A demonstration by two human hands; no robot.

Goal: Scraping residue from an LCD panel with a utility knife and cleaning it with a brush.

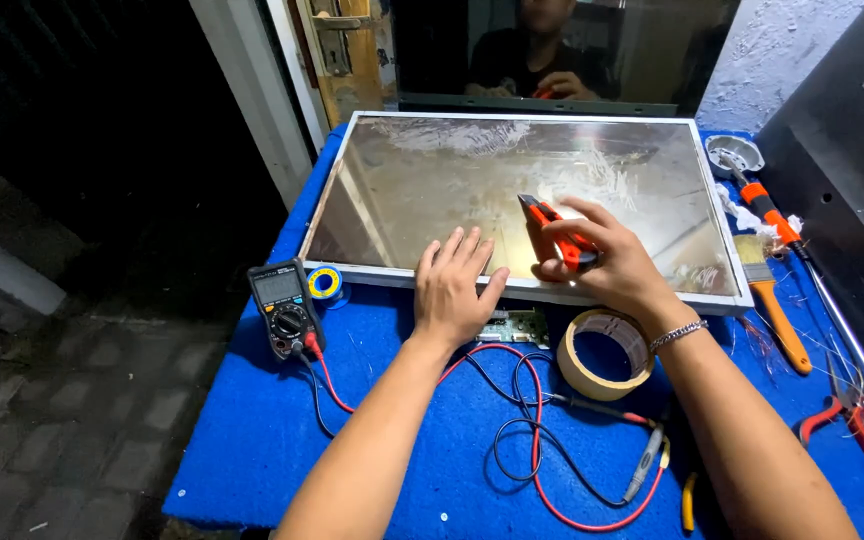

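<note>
Both hands work at the near edge of a big flat screen panel (422, 190), which lies face up on the blue-covered surface (252, 420) with its long axis running left to right across the view. Its reflective sheet stretches away from the person, so the panel lies straight ahead of both hands and its near frame edge passes under them. Left hand (452, 290) is flat and open, fingers spread, pressing down on the panel's near edge just left of centre and holding nothing. Right hand (602, 255) is closed around an orange and black utility knife (552, 225), whose tip points up and to the left over the glossy sheet; this hand is the one further onto the panel.

Behind the panel a dark screen (552, 50) stands upright and mirrors a seated person. A black multimeter (284, 305) with a grey display sits left of the hands, its red and black leads (532, 440) looping over the surface toward the person. A tan roll of masking tape (604, 352) lies just below the right wrist. A small blue and yellow tape roll (326, 283) rests beside the meter. On the right lie an orange-handled paintbrush (772, 300) and red-handled pliers (857, 425).
</note>
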